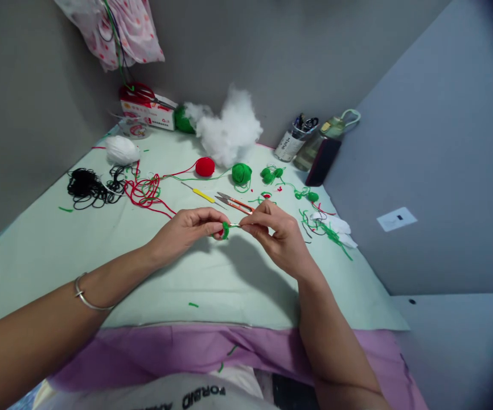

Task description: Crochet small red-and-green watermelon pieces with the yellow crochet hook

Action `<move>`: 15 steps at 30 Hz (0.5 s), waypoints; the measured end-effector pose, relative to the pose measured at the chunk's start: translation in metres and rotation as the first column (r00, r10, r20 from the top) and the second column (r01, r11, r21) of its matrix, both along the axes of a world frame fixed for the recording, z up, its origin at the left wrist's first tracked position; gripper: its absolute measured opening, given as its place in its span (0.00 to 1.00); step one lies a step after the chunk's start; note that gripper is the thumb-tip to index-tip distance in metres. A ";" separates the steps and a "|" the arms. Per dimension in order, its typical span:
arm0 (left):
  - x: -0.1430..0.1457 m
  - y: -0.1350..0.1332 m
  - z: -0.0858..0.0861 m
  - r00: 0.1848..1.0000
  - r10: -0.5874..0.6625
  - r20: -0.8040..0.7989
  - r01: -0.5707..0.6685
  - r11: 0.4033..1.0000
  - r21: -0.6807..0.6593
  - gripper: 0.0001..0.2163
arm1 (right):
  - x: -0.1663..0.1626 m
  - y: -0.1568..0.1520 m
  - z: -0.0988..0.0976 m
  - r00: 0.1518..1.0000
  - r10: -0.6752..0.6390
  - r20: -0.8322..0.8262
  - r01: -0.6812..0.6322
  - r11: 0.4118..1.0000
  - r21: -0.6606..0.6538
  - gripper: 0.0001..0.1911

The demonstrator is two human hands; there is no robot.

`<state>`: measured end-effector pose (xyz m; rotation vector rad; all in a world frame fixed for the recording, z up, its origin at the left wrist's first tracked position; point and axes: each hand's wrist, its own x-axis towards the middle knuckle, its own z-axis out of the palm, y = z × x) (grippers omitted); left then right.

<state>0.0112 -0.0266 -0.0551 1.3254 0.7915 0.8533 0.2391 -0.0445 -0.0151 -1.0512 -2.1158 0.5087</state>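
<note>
Between the thumb and fingers of my left hand (193, 228) is a small green and red crochet piece (225, 230). My right hand (274, 230) pinches a thin metal needle (235, 225) whose other end meets the green edge of the piece. Its tip is too small to make out. Just beyond my hands lie orange-handled thread snips (240, 205) and a yellow-handled crochet hook (204, 195). Behind them sit a red yarn ball (205, 167) and a green yarn ball (241, 174).
White stuffing (229, 128) is heaped at the back wall. Black yarn (86, 185), tangled red yarn (146, 191) and a white yarn ball (122, 150) lie left. A pen cup (291, 142), a bottle (315, 151), a dark phone (324, 162) and green scraps (334, 236) are right.
</note>
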 end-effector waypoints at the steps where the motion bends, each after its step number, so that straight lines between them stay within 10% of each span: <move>1: 0.000 0.000 0.000 1.000 0.002 -0.003 -0.002 1.000 0.005 0.11 | 0.000 0.000 0.000 1.000 0.001 0.004 -0.001 1.000 0.000 0.07; 15: 0.002 -0.001 -0.002 0.998 -0.035 0.049 0.036 0.999 -0.016 0.10 | -0.009 0.002 -0.010 0.997 0.025 -0.072 -0.027 0.999 -0.034 0.05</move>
